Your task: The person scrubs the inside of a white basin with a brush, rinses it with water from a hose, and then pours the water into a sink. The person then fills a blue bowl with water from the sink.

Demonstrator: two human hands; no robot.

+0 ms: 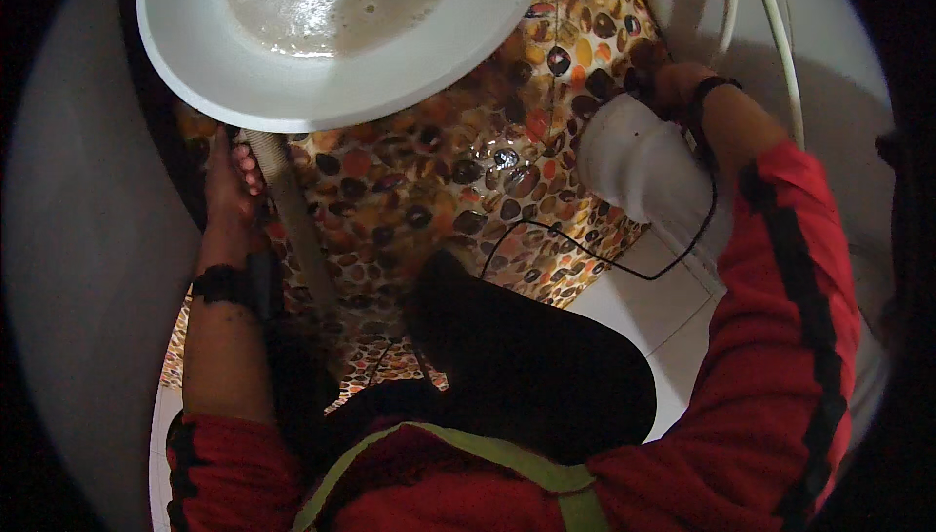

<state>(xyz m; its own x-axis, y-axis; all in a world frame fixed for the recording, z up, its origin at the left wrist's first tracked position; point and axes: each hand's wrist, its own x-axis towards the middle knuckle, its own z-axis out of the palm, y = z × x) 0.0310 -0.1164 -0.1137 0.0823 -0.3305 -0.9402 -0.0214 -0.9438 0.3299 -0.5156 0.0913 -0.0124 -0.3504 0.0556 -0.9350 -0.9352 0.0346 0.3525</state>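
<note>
A white washbasin (307, 93) holding cloudy, bubbly water (336, 5) fills the upper left. Under its near rim, my left hand (232, 173) is raised with the fingers partly curled, right beside a corrugated drain hose (270, 159). Whether those fingers grip the hose is not clear. At the upper right, my right hand (680, 86) reaches beyond a white, ribbed, rounded object (636, 152), close to the wall. Its fingers are in shadow near something dark, and I cannot make out what they hold. Both wrists wear black bands.
Pebble-patterned flooring (504, 159) with wet, shiny spots spreads below the basin. A thin black cable (651, 277) loops from near my right wrist towards my dark-clad leg (526, 364). Pale hoses (775, 27) hang along the right wall. White tiles (658, 320) border the pebble pattern.
</note>
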